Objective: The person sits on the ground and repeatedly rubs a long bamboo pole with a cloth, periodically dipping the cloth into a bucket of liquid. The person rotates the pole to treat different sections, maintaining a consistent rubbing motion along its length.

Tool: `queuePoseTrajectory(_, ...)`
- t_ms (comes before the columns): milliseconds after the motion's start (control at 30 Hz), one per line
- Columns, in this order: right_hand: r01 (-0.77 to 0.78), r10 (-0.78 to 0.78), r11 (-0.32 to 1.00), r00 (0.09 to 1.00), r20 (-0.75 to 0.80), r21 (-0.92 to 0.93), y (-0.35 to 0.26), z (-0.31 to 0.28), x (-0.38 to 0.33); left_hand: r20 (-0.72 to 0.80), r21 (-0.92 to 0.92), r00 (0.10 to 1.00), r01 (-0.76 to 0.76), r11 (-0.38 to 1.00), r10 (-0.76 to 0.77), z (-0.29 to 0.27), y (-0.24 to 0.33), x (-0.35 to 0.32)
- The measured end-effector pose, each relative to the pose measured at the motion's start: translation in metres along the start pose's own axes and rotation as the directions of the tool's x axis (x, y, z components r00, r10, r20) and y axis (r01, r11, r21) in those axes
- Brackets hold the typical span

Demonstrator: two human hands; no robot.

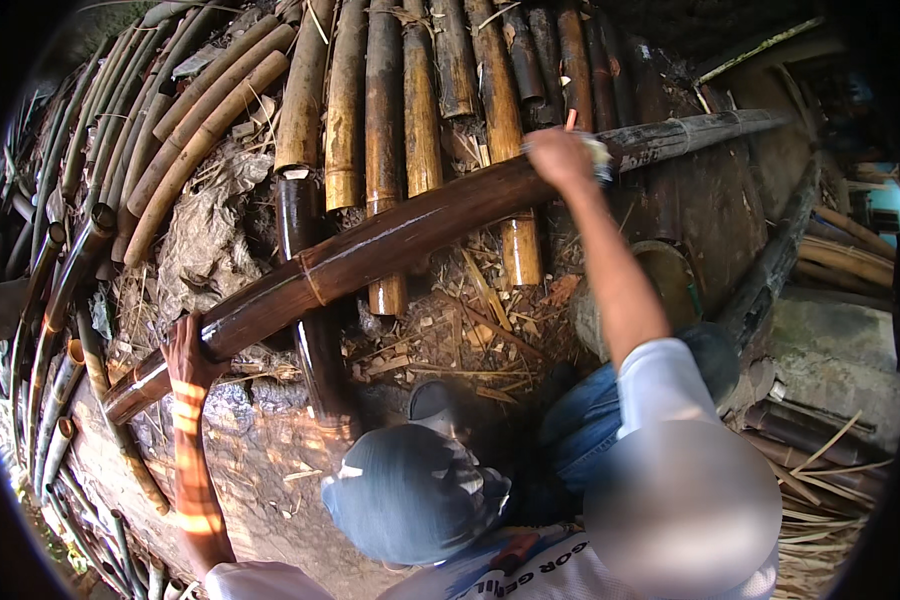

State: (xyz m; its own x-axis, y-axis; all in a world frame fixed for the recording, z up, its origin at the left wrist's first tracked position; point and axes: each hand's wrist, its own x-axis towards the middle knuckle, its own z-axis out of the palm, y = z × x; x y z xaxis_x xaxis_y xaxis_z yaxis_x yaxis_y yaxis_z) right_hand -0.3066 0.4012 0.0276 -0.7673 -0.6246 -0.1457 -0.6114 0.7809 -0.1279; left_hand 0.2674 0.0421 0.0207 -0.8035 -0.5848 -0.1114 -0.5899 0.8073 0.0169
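- Basically a bamboo work area: brown, uneven ground (260,460) underfoot, strewn with straw strips and bamboo chips (470,335), sun stripes at lower left.
- Dark glossy bamboo pole (410,238) runs diagonally, lower left to upper right, across the person's front; wet-looking sheen, raised node ring left of middle, far end grey and duller.
- Left hand (187,355): clamped on the pole near its lower-left end.
- Right hand (560,160): closed on a pale wad (600,158) against the pole, farther up; motion blur, material can't be told.
- Row of bamboo lengths (345,105) beyond, tan to dark brown, several shiny; the pole crosses over some lower ends.
- Second dark pole (320,350) passes under it, toward the person.
- Left: curved-looking bamboo stack (120,130), crumpled brownish sheet (210,235).
- Right: round container (670,275) partly behind the arm, grey slab (830,345), more bamboo beside it.
- Writing: dark printed capitals on the white shirt (560,575), partly legible.
- Blue jeans (585,410) at lower middle.
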Motion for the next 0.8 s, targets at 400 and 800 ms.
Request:
queuePoseTrajectory(400,-0.066,0.100,0.992,0.934,-0.343,0.110,0.014,0.038,-0.046,-0.566,0.234,0.821,0.072,0.970,0.075,0.041,0.023,-0.022)
queuePoseTrajectory(800,0.619,-0.553,0.741,0.783,-0.287,0.260,-0.304,0.087,-0.138,-0.144,0.283,0.990,0.043,0.958,-0.001,-0.015,0.022,-0.015)
